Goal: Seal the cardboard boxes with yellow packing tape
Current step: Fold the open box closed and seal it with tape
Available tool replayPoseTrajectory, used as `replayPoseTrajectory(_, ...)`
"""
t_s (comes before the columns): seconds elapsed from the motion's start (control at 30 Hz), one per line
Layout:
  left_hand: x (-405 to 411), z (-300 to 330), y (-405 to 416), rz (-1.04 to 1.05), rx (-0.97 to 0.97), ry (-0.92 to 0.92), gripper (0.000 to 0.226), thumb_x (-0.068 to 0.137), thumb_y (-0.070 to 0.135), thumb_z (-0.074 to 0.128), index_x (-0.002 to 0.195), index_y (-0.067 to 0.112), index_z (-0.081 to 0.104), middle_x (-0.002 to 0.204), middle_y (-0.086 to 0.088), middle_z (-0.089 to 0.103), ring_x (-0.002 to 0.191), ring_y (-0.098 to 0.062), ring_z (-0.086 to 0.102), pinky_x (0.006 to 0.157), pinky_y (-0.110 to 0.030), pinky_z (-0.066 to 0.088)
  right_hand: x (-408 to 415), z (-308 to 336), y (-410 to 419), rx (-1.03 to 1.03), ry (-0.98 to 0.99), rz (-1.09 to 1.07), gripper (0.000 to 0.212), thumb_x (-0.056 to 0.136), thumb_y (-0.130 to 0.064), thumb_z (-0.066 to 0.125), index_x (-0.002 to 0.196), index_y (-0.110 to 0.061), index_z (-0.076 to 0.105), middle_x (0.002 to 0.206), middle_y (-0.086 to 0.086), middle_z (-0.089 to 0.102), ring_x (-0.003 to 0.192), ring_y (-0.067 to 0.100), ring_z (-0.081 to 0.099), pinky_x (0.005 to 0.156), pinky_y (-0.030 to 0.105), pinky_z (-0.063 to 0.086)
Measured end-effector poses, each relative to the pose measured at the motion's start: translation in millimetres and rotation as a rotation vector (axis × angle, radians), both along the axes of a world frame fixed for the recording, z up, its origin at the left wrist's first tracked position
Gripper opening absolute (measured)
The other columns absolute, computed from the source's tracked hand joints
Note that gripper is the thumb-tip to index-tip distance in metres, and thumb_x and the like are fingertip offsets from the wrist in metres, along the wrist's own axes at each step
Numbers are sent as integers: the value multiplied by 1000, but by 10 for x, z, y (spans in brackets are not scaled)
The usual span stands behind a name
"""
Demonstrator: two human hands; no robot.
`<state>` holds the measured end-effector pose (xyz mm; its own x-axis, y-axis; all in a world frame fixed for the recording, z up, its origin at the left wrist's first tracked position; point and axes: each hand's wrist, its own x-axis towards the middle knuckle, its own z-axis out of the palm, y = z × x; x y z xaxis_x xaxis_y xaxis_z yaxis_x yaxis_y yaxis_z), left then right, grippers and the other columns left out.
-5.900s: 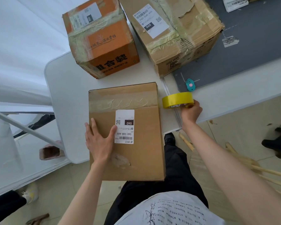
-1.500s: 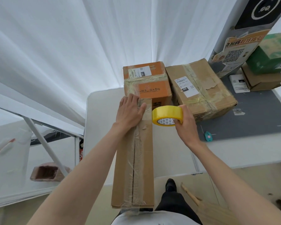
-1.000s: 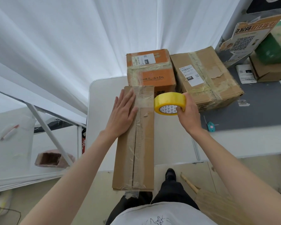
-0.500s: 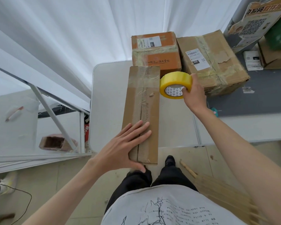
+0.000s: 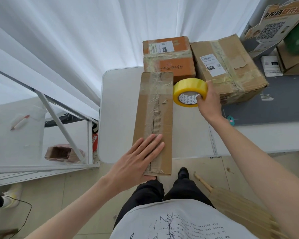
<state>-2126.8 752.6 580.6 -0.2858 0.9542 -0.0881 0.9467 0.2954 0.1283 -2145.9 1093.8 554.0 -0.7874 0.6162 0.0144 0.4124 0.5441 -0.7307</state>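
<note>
Left hand [image 5: 139,161] flat on box [image 5: 155,107]

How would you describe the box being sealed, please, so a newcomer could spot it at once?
On the white table, three boxes sit near the curtain. It is the long box nearest the person, under the left hand. Unlike the orange box and big box, it is narrow and overhangs the table's edge.

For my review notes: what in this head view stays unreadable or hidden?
- Loose end of the yellow packing tape roll: not discernible; right hand covers part.
- Near end of the long brown cardboard box: left hand covers it.
- Printed white label on the large brown box: too small.
</note>
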Motion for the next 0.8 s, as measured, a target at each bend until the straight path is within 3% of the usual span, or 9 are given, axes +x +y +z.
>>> replayPoseTrajectory(0.1,54,85,64,56,-14,-88,110,85,87,41,164,18,8,171,0,2,158,-19,4,126,-43,10,8,-16,9,-6,7,-12,24,95,-4,57,115,-9,44,103,6,49,94,26,49,73,40,38)
replayPoseTrajectory(0.23,-114,233,469,251,172,-147,84,95,71,44,160,22,23,164,4,26,149,-14,29,121,-43,32,10,-23,5,-10,18,-14,25,95,-4,58,115,-9,44,103,6,51,95,27,53,72,41,42)
replayPoseTrajectory(0.33,-512,256,1004,466,214,-174,91,95,64,47,163,17,10,170,-2,7,156,-18,11,126,-34,14,3,-23,-3,-18,18,-19,25,94,-3,58,116,-10,45,108,10,55,99,30,55,74,42,45)
replayPoseTrajectory(0.43,-911,175,1461,589,137,-217,104,93,65,53,162,13,-5,170,-3,-13,156,-16,-12,128,-34,-1,-13,-29,14,-12,22,-14,26,94,-3,58,116,-11,46,110,9,55,101,28,55,74,38,41)
replayPoseTrajectory(0.57,-1098,-4,1653,598,19,-153,104,92,66,49,162,15,-7,170,-2,-16,156,-18,-16,128,-42,-3,-6,-49,40,-2,53,-5,26,94,-2,60,115,-10,46,105,5,51,98,26,54,73,36,40)
replayPoseTrajectory(0.73,-1157,-73,1519,599,44,-163,95,95,59,44,162,20,-11,169,0,-19,155,-16,-18,127,-41,-7,-80,1,-4,44,221,38,27,88,-8,58,113,-14,51,104,9,53,95,26,52,74,38,44)
replayPoseTrajectory(0.8,-1213,-64,1435,594,57,-172,93,95,57,43,162,22,-11,169,2,-19,155,-15,-19,127,-41,-7,-168,20,-37,54,268,59,28,87,-13,57,115,-15,54,107,10,54,96,22,52,78,31,44)
